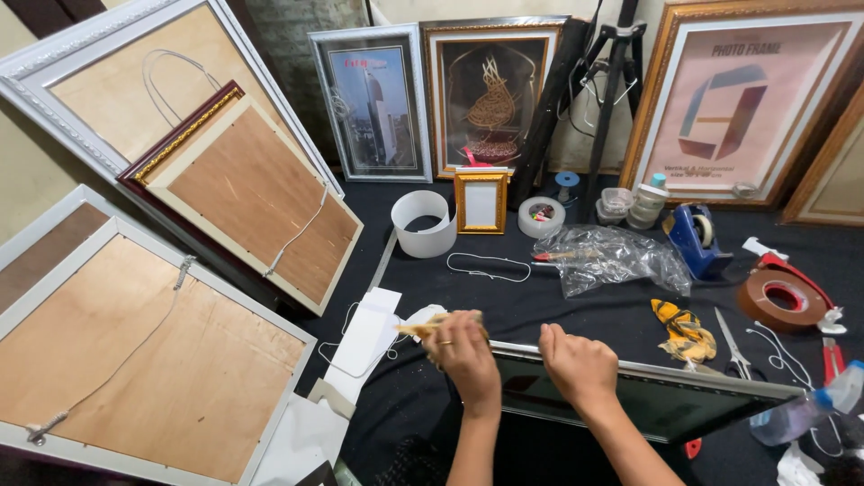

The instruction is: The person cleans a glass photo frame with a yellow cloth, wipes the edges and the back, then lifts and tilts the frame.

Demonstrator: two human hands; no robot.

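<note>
- A silver-edged glass-fronted frame (648, 396) is held near the bottom centre of the picture, on the black-covered table (540, 306), with its top edge towards the two hands.
- The left hand (463, 351) is closed round a yellowish cloth (423, 326) and pressed at the frame's upper left corner.
- The right hand (576, 360) is curled narrow over the top edge just beside it; nothing separate is seen in its grip.
- A judgement: the glass could be cracked if the corner is pressed too hard, since the frame appears to be propped at a tilt rather than laid flat.
- The frame could also slip sideways on the dark covering if the right hand's steadying hold is loosened.
- Scissors (733, 346) and a yellow-and-black rag (684, 331) lie to the right of the hands, near the frame's edge; the glass could be scratched if the frame is slid onto the scissors.
- A plastic bottle (805, 409) lies at the lower right, touching or just beside the frame's far corner, and could be knocked off.
- Backs of larger frames (153, 360) are leaned at the left of the picture, close to the left elbow's path, and could be bumped.
- Tape dispensers, blue (697, 238) and red (783, 292), stand at the right, well apart from the hands.
</note>
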